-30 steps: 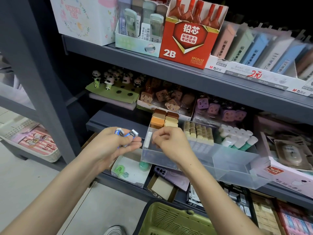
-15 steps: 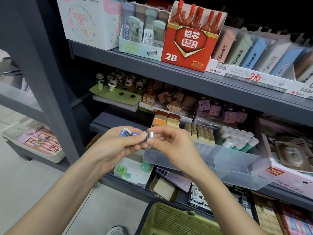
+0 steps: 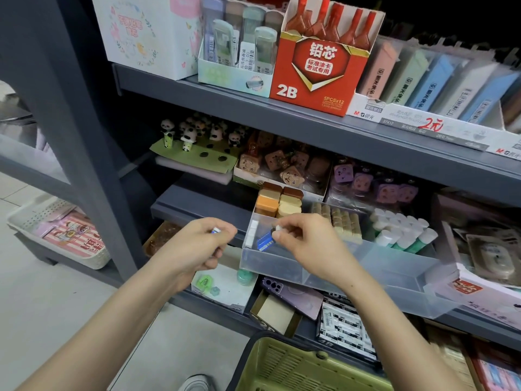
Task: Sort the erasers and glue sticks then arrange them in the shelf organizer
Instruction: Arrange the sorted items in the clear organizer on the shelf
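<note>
Reaching past one green basket [image 3: 296, 368], left grip [image 3: 197, 245] curls round one half-hidden eraser [image 3: 216, 230]; right grip [image 3: 306, 242] pinches one white eraser [image 3: 278, 228] over the organizer's [image 3: 310, 268] left compartment, where one blue eraser [image 3: 265, 241] leans tilted. Farther right, glue sticks [image 3: 403, 232] stand packed, too many to count.

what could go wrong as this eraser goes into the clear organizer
1. The right hand pinches the small eraser by its fingertips above the left compartment of the clear organizer; it could slip and land askew, like the blue-sleeved eraser lying tilted there.
2. The left hand grips a spare eraser outside the organizer's wall; if dropped, it would likely fall towards the white box below.
</note>
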`<state>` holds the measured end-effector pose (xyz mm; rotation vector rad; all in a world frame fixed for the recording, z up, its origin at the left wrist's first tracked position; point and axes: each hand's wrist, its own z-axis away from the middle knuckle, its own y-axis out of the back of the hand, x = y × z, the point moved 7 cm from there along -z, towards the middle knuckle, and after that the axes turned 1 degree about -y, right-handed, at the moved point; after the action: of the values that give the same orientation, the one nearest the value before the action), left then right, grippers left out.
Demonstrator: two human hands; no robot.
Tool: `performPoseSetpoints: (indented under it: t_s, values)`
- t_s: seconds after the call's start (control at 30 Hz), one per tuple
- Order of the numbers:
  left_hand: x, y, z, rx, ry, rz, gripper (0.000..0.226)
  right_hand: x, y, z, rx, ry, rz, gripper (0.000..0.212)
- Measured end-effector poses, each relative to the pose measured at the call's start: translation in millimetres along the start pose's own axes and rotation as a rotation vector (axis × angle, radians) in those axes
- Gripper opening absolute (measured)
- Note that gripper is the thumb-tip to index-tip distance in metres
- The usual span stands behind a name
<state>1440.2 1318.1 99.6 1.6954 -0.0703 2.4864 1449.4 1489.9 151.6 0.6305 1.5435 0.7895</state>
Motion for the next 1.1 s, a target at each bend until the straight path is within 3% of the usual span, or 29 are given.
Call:
performPoseSetpoints:
  t_s: [0.23, 0.43, 0.87, 1.0, 1.1]
  values:
    - [-7.6, -8.0, -1.7, -0.032, 0.009, -0.096, 0.011, 7.8, 3.3, -12.9, 0.057, -0.05, 0.117, 0.009]
    - [-7.7, -9.0, -5.2, -0.015, 0.081, 0.111, 0.018, 9.9, -17.1, -22.1, 0.081, -0.085, 0.164, 0.006]
    - [3.7, 11.3, -6.0, -0.013, 0.049, 0.298, 0.04, 18.4, -34.0, -36.8, 0.131, -0.135, 0.072, 0.031]
    - [13.7, 13.3, -0.7, -0.072, -0.07, 0.184, 0.038, 11.3, -25.0, -29.0, 0.184, -0.096, 0.035, 0.022]
    - [19.5, 14.6, 2.5, -0.052, -0.157, 0.094, 0.03, -0.8, -14.4, -15.1, 0.254, -0.034, -0.21, 0.008]
